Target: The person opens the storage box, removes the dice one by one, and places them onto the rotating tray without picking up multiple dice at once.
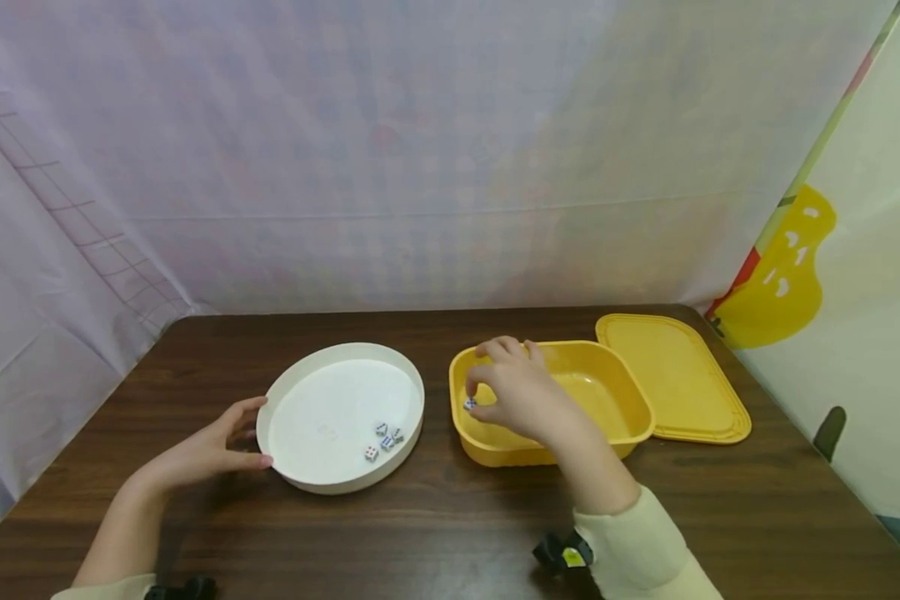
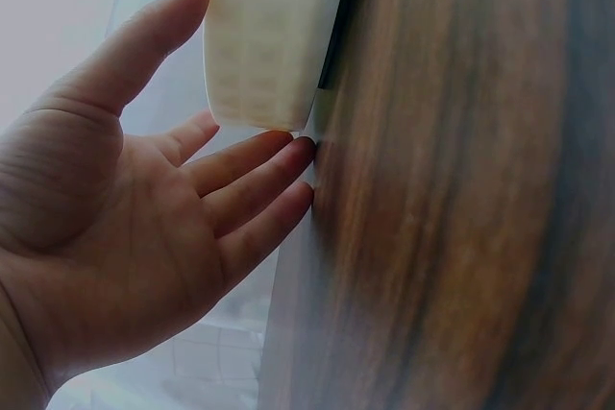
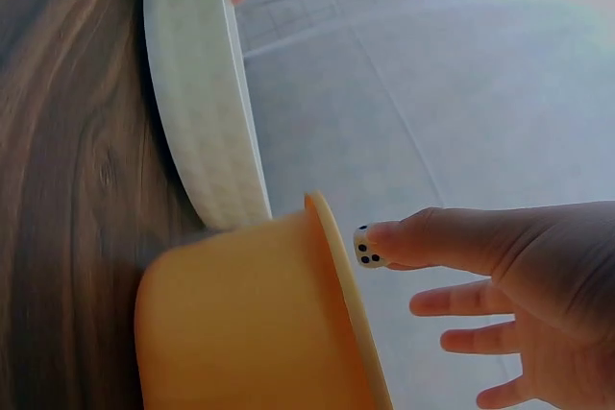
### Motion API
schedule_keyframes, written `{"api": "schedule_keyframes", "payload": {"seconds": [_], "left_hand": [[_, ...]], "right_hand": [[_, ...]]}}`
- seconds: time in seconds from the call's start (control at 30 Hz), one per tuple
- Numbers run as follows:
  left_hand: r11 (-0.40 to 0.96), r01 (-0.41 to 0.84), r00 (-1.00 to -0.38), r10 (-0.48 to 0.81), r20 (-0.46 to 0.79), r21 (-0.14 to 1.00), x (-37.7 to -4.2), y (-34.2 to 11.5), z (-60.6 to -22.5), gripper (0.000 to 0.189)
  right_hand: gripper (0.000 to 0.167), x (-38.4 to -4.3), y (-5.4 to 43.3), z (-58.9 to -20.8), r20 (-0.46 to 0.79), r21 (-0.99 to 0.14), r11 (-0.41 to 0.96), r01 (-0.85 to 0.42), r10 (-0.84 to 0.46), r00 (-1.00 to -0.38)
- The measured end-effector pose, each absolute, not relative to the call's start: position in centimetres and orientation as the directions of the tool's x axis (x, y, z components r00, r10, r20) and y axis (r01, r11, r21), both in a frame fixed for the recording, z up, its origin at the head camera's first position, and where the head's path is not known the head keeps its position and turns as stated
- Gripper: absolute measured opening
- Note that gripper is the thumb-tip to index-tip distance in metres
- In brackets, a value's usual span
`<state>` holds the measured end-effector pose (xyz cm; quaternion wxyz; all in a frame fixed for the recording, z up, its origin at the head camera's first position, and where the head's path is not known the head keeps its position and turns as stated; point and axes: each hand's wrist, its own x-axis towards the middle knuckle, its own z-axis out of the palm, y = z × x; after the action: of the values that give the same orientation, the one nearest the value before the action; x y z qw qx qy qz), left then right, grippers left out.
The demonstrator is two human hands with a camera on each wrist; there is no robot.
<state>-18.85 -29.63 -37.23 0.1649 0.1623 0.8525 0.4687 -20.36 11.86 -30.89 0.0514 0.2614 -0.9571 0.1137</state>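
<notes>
My right hand (image 1: 521,392) pinches a die (image 1: 470,403) between thumb and forefinger over the left part of the yellow box (image 1: 495,457). In the right wrist view the die (image 3: 367,247) shows dark pips, is level with the box rim and apart from it; the other fingers are spread. A round white tray (image 1: 322,408) stands left of the box. Several dice (image 1: 387,443) lie at its near right side. My left hand (image 1: 217,446) rests against the tray's left side. In the left wrist view its fingers (image 2: 255,180) are fairly straight and touch the tray's wall.
A yellow lid (image 1: 675,379) lies flat on the dark wooden table (image 1: 450,533), right of the box and partly behind it. A pale curtain (image 1: 420,167) hangs along the table's back edge.
</notes>
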Motion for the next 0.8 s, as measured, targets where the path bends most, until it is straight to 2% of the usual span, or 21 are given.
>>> {"api": "schedule_keyframes", "payload": {"seconds": [0.8], "left_hand": [[0.500, 0.132, -0.884, 0.450, -0.126, 0.856, -19.0, -29.7, -37.3, 0.090]], "right_hand": [[0.013, -19.7, 7.6, -31.3, 0.167, -0.183, 0.802, -0.568, -0.544, -0.822]]}}
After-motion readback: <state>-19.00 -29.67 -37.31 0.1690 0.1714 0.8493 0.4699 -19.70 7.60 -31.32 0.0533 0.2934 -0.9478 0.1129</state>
